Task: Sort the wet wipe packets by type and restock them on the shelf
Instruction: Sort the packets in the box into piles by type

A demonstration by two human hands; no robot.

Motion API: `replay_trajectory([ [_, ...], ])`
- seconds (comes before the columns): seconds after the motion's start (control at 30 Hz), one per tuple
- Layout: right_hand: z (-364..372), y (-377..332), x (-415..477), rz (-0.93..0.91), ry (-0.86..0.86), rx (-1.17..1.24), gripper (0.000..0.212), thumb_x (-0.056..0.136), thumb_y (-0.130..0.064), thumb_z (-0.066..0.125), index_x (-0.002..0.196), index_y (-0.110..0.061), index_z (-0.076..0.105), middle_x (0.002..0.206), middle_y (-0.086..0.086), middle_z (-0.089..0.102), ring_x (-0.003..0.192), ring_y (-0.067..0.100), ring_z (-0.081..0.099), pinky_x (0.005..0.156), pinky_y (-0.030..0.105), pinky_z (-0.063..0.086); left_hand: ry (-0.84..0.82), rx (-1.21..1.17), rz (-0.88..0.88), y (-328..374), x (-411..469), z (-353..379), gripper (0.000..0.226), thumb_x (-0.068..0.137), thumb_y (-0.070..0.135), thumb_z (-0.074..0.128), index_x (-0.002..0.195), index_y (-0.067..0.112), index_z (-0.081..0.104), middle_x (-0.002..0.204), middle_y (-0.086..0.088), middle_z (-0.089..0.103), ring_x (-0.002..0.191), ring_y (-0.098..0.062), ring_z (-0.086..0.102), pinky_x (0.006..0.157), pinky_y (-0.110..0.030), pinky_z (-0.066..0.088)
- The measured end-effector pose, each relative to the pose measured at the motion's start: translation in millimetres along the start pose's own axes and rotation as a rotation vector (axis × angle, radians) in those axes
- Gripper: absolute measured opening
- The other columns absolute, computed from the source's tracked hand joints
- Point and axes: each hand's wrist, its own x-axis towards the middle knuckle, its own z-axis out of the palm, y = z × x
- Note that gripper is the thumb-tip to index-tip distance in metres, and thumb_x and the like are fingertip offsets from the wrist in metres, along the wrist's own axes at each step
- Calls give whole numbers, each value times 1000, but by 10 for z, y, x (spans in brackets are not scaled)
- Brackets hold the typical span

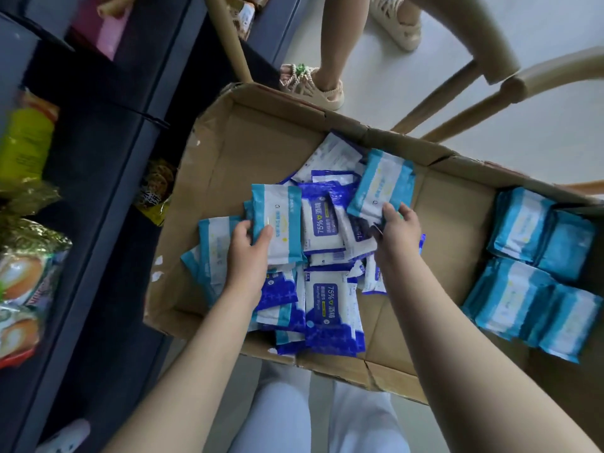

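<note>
A shallow cardboard box (209, 178) holds a loose pile of wet wipe packets in its middle. Dark blue packets marked 75% alcohol (331, 308) lie mixed with light blue and white ones. My left hand (248, 253) grips a light blue packet (277, 220) by its near edge, lifted over the pile. My right hand (397, 230) holds another light blue packet (380, 184), tilted, above the pile's far side. At the box's right end, light blue packets (523, 282) stand sorted in neat rows.
A dark shelf unit (108, 178) runs along the left, carrying snack bags (26, 266) and a green pack (24, 145). Another person's sandalled feet (313, 86) stand beyond the box. Wooden chair legs (457, 89) rise at the far right over a pale floor.
</note>
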Motion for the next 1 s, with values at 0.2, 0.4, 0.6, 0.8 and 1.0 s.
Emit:
replay_trajectory([
  [0.2,-934,-137,67,-42,47,206,27,101,-10,53,126,-19,52,102,0,65,66,3,64,48,17,47,-67,-18,61,138,-446,654,24,102,32,45,123,22,50,108,-5,65,74,-17,61,45,-23,44],
  [0.4,-2134,-493,341,-104,258,187,36,100,-24,57,135,-28,51,106,-8,62,67,5,49,54,19,40,-347,69,152,145,-1000,1755,29,100,14,41,126,25,46,116,3,66,92,-13,65,65,-23,53],
  [0.6,-3014,-773,760,-206,382,177,37,99,-18,57,136,-15,53,129,11,63,76,5,51,64,17,41,-556,184,236,-57,-1333,2829,42,100,9,50,141,12,43,124,3,60,103,-5,62,86,-23,56],
  [0.8,-3278,-943,1096,-135,352,122,16,97,-20,59,110,-28,55,117,10,68,65,7,52,56,21,43,-505,246,259,-184,-1379,3587,34,98,16,57,131,15,53,111,-2,62,88,-9,66,81,-37,61],
  [1.0,-3242,-1055,1251,-150,321,95,29,102,-18,51,131,-19,53,113,7,67,62,8,64,54,18,52,-367,361,318,-227,-1329,3712,37,94,23,64,129,15,56,97,6,64,92,-15,66,89,-35,55],
])
